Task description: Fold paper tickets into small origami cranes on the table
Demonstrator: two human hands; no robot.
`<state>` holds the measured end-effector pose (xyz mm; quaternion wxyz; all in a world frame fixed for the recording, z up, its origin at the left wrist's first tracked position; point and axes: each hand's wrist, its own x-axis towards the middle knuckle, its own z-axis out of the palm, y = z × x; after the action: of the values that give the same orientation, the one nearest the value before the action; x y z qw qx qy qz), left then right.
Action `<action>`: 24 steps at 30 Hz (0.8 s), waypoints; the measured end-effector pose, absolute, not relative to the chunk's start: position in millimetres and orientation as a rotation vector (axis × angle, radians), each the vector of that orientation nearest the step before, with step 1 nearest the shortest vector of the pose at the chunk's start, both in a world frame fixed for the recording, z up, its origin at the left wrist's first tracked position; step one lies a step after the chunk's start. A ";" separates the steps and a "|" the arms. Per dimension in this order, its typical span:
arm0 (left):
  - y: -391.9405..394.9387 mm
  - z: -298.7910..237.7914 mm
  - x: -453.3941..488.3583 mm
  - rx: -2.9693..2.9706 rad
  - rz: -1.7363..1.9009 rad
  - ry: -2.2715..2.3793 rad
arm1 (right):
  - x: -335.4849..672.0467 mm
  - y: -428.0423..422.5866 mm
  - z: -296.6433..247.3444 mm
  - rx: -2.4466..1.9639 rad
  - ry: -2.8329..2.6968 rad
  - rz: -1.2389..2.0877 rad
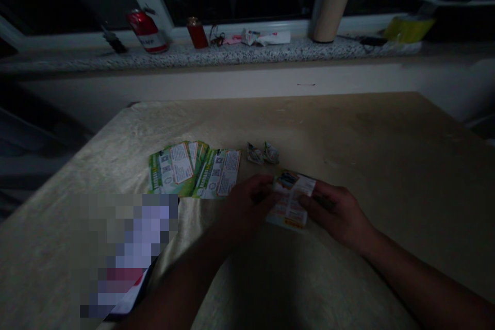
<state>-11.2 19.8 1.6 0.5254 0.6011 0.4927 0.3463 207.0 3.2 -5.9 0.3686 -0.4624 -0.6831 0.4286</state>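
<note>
Both of my hands hold one printed paper leaflet [291, 200] just above the table [348, 134]. My left hand [247, 205] pinches its left edge with curled fingers. My right hand [337, 212] grips its right edge, fingers closed over it. The leaflet looks partly folded, white and orange with a small picture at the top. To the left lies a fanned pile of green and white leaflets [193, 169]. Two small folded paper pieces [263, 153] sit just beyond my hands.
A blurred-out patch [127, 252] covers something at the table's near left. Behind the table runs a stone windowsill [216, 54] with a red can [149, 31], a small red container [197, 32], a cardboard tube [334, 0], crumpled packets and a yellow bag [408, 28].
</note>
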 end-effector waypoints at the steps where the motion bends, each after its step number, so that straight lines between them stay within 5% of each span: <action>1: 19.4 1.3 -10.2 1.414 0.809 1.174 | 207.9 4.7 -6.9 -1.207 -1.762 1.048; 10: 15.8 3.1 -8.3 2.025 0.342 1.563 | 219.8 21.0 -26.5 -1.372 -2.109 0.345; 24: 11.3 -3.4 -12.1 2.579 0.406 1.101 | 234.0 28.0 -31.3 -1.383 -2.119 0.463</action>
<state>-12.1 11.3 -3.4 0.1534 0.8994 0.3841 0.1417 234.0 28.0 -31.3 0.2806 -0.5160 -0.7907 0.1726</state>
